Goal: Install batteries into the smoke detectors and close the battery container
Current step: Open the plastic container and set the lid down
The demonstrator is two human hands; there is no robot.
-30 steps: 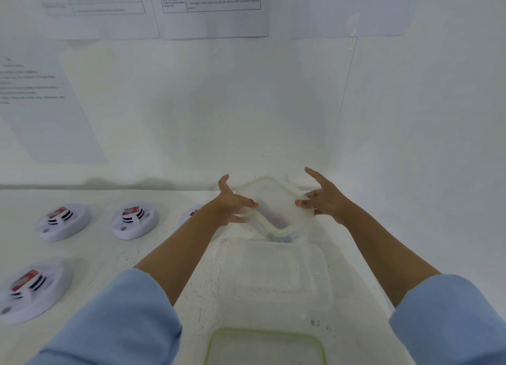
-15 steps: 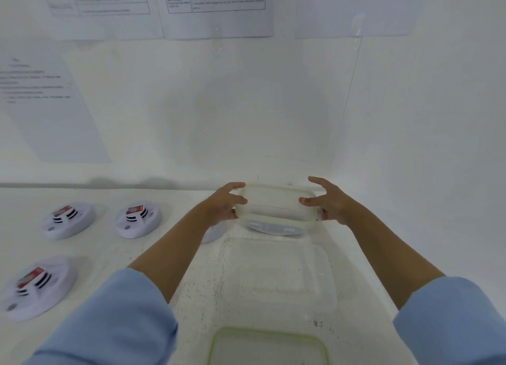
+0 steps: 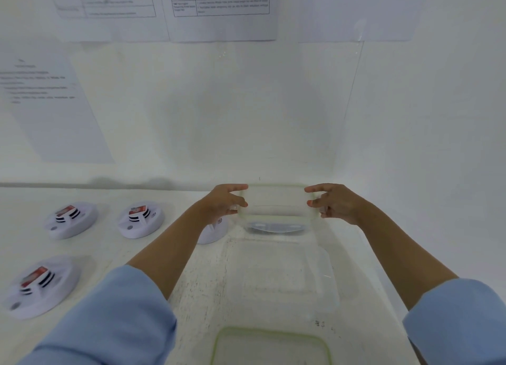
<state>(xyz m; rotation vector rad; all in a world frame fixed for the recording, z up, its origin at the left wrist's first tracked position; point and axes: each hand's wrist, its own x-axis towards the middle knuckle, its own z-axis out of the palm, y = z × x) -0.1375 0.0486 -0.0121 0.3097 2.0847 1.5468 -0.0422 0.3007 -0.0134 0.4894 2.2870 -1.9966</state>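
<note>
Head view: closing stage, by my reading. The detectors (image 3: 141, 219) at left show red-labelled blocks seated, and both hands hold the green-rimmed container (image 3: 276, 200) at the far end of the table (image 3: 202, 296), beyond a clear lid (image 3: 279, 277). Next it wants setting down level, with the lid matched to its rim. Arms reach straight out; left hand (image 3: 226, 203) and right hand (image 3: 338, 203) each pinch a short side between thumb and fingers.

The white bench (image 3: 104, 244) is carrying round white smoke detectors (image 3: 71, 219) on its left. Two are sitting at the back, the second (image 3: 141, 220) just beside the first. A blurred third detector (image 3: 41, 285) is lying nearer, and a fourth detector (image 3: 215, 232) is only partly showing. A clear rectangular plastic tub (image 3: 279, 274) is resting mid-bench, and a green-rimmed clear piece (image 3: 269, 348) is lying at the near edge.
</note>
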